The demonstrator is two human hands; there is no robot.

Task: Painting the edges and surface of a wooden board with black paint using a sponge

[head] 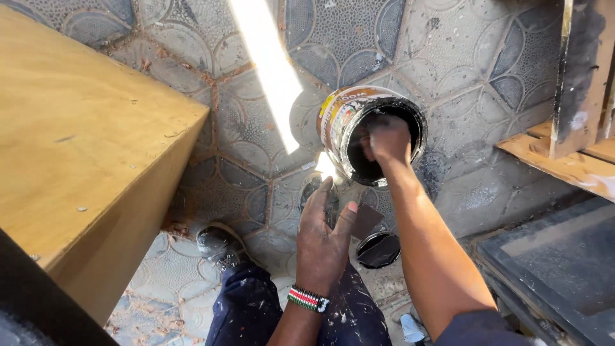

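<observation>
A round paint tin (336, 118) with a stained label stands on the patterned floor, its inside black. My right hand (387, 138) reaches down into the tin's mouth, fingers closed; what they grip is hidden. My left hand (323, 234) hovers below the tin, palm down, fingers straight, pinching a small dark flat piece (366, 220) between thumb and fingers. A beaded band circles my left wrist. The tin's black lid (378, 250) lies on the floor just under my right forearm.
A plywood box (83, 147) fills the left side. A dark painted panel (557, 263) lies at lower right, with wooden slats (570, 163) and a black-smeared post (580, 70) above it. My shoe (218, 243) and paint-flecked trousers show below. A bright sun stripe crosses the floor.
</observation>
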